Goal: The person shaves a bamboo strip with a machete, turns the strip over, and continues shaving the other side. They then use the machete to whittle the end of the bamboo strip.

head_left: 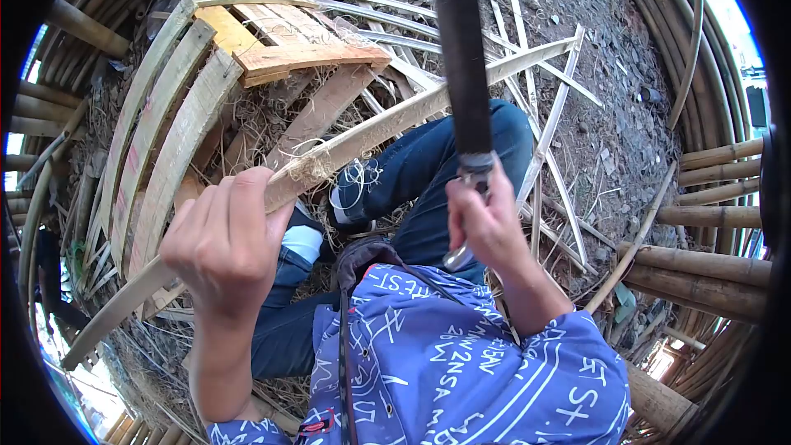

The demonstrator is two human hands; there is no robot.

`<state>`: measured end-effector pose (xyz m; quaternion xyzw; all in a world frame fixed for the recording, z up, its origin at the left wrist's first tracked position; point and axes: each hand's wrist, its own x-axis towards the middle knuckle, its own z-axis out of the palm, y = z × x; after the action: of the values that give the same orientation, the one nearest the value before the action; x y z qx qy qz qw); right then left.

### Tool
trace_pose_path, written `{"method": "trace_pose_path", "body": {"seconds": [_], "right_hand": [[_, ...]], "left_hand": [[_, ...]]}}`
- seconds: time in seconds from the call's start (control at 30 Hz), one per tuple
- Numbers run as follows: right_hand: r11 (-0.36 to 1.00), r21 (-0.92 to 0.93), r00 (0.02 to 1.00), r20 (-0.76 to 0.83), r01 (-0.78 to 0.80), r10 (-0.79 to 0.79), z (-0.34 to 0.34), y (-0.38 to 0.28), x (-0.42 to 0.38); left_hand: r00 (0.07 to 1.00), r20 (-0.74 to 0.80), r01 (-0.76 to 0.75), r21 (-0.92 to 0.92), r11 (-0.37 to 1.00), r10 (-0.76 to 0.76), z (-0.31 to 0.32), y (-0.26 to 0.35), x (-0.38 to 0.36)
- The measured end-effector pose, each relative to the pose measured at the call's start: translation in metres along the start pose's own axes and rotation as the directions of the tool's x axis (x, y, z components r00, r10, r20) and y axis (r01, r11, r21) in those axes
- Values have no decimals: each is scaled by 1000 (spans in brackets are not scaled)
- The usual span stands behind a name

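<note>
My left hand [222, 247] is wrapped round a long split bamboo strip [387, 122], which slants across my lap from lower left to upper right. Just beyond these fingers, the strip has a rough, frayed patch at a node, with pale curled shavings [362, 180] below it. In my right hand [484, 218] is the handle of a machete [463, 49], its long dark blade pointing up and away from me. The blade overlaps the far half of the strip in this view. Both hands are closed.
A low wooden stand of slats [309, 56] is ahead to the left. Several thin bamboo strips [568, 82] lie crossed on the dirt ground [610, 152] beyond my bent legs. Stacked bamboo poles [709, 216] line the right side, with more poles [86, 29] at the left.
</note>
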<state>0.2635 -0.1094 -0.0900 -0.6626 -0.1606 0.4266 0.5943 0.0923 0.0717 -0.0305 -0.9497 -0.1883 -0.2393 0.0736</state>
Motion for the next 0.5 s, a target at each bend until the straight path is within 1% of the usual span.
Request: {"method": "trace_pose_path", "body": {"seconds": [0.13,0.2,0.3,0.37,0.5], "right_hand": [[999,30,994,110,-31,28,20,-3,-5],[998,47,992,123,-31,25,23,-2,-6],[998,60,992,128,-25,17,23,-1,-6],[998,59,991,133,-25,17,25,-1,-5],[995,96,993,119,-34,22,26,2,-4]], "left_hand": [[998,54,45,-17,999,-44,3,0,-2],[996,68,65,-20,998,-63,5,0,-3],[997,41,72,-29,997,-71,9,0,-2],[996,53,75,-59,995,-72,10,0,-2],[993,67,99,-48,994,-95,11,0,-2]]}}
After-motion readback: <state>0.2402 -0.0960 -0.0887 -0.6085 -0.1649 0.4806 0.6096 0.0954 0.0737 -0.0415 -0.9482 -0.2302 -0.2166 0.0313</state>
